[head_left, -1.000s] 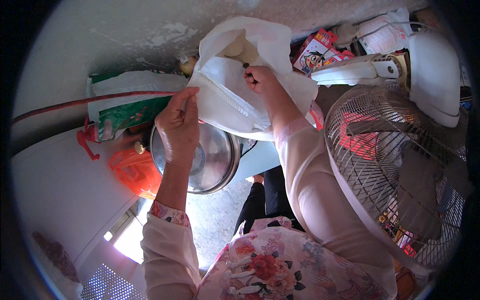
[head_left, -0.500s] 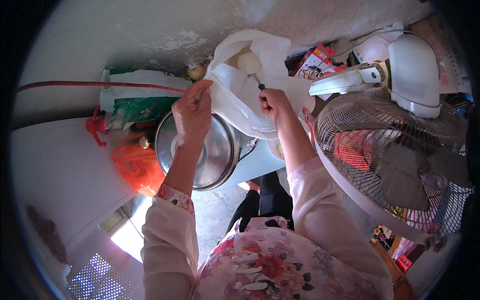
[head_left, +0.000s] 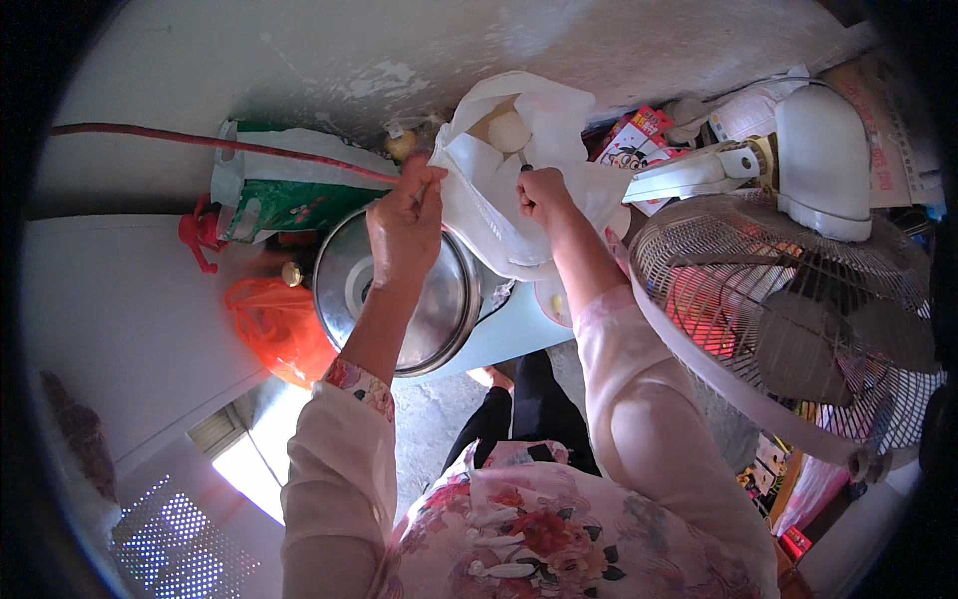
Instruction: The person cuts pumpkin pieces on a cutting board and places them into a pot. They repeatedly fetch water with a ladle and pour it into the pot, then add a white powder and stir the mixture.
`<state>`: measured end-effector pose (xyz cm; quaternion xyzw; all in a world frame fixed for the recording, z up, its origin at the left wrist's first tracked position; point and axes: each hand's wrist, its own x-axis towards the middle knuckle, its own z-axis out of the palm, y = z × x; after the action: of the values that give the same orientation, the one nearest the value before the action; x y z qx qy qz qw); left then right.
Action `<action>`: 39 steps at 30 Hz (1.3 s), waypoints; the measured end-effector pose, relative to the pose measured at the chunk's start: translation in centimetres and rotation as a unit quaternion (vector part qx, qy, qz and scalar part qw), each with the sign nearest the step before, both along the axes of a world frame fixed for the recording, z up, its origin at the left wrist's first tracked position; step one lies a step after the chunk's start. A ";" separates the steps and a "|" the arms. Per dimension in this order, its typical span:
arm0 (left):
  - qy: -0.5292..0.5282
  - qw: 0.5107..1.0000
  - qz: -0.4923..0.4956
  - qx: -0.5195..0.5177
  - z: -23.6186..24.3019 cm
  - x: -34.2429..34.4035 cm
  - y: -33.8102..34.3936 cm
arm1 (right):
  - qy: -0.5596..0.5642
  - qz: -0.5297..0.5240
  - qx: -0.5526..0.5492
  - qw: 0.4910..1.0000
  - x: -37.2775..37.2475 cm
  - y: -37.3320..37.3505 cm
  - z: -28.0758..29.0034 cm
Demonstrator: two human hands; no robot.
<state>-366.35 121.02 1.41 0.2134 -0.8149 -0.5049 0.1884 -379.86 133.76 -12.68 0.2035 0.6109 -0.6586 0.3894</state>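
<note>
A tall white bag (head_left: 475,190) stands against the wall with its mouth gaping. My left hand (head_left: 406,235) pinches the near left rim of this bag between thumb and fingers. Closed in a fist, my right hand (head_left: 545,194) grips the dark handle of a ladle (head_left: 526,166), whose head is down inside the bag. A pale, rounded white mass (head_left: 509,132) covers the ladle's head, and I cannot tell what it is. Below my left forearm lies a round metal pot lid (head_left: 349,262), partly hidden by the arm.
A large white fan (head_left: 728,319) fills the right side. A green and white bag (head_left: 289,200) and an orange plastic bag (head_left: 284,329) stand on the left, near a white cabinet-like surface (head_left: 120,309). A red cord (head_left: 249,143) runs across the wall.
The whole view has shifted slightly. My left hand still pinches the bag's rim, and the ladle's head remains inside the bag. My right fist has turned a little over the handle.
</note>
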 end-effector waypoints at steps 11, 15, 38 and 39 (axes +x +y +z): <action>0.029 0.998 0.023 0.054 0.0 0.7 -1.4 | 0.227 0.163 0.279 0.919 -0.6 -5.9 -7.0; 0.045 0.998 0.008 0.051 -0.1 0.1 -1.0 | -0.029 0.094 0.051 0.994 -2.4 -3.8 -7.6; 0.041 0.997 -0.019 0.067 0.9 0.2 -0.8 | -0.077 -0.016 -0.083 0.993 3.2 2.8 4.4; 0.042 0.996 -0.018 0.071 1.0 0.2 -0.7 | -0.076 -0.013 -0.091 0.993 3.4 3.2 4.4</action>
<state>-366.12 120.31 2.44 0.1902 -0.7721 -0.5733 0.1975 -376.47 136.97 -8.32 0.2242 0.5145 -0.6991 0.4431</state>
